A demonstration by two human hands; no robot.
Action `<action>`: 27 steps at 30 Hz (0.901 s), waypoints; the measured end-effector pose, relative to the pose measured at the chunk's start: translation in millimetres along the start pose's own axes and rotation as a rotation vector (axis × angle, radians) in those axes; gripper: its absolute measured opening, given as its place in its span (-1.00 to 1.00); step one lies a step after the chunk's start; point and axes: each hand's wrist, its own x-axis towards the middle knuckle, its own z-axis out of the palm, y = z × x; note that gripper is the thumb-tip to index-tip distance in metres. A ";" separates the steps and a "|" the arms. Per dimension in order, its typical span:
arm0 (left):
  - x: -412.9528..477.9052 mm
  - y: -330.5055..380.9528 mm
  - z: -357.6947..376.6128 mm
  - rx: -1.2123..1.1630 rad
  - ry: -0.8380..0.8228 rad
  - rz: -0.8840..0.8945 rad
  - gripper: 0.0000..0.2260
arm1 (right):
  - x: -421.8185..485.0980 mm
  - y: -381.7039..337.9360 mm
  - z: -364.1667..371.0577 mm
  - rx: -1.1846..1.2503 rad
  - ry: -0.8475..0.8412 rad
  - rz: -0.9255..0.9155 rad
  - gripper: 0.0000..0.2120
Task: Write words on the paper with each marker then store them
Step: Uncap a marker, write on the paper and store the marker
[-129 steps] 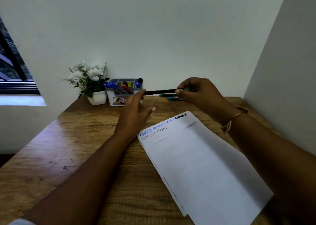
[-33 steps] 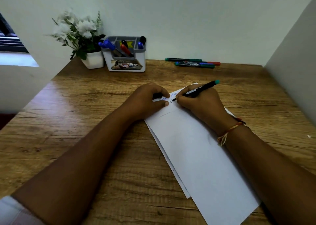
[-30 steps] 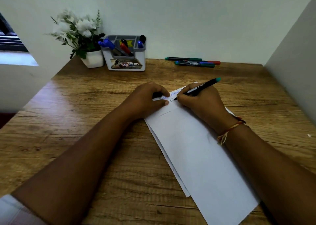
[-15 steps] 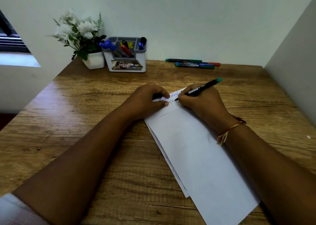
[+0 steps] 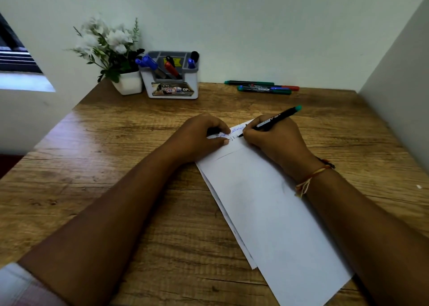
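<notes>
A wooden table point(image 5: 116, 166) stood in a corner of pale walls point(image 5: 232, 26), with a window point(image 5: 14, 59) at the left. The right hand point(image 5: 276, 140) gripped a black marker point(image 5: 276, 118) with a teal end, its tip on the top of the paper point(image 5: 267, 212), which lay slanted mid-table. The left hand point(image 5: 197, 136) pressed the paper's top edge, fingers curled round what may have been a cap point(image 5: 213, 131). Along the back stood a flower pot point(image 5: 127, 82), a grey-and-white holder point(image 5: 192, 82) of markers whose sticker point(image 5: 173, 89) showed "42" and "OP", and loose markers point(image 5: 262, 88). The handwriting point(image 5: 234, 130) was too small to read.
</notes>
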 end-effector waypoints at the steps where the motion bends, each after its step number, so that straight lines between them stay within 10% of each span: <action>1: -0.1 -0.3 0.0 -0.004 -0.001 -0.002 -0.78 | 0.3 0.2 -0.7 0.017 -0.002 0.003 -0.91; 27: 1.0 -2.3 0.5 -0.017 -0.003 0.001 -0.78 | 4.0 2.7 -1.1 -0.025 0.033 0.055 -0.86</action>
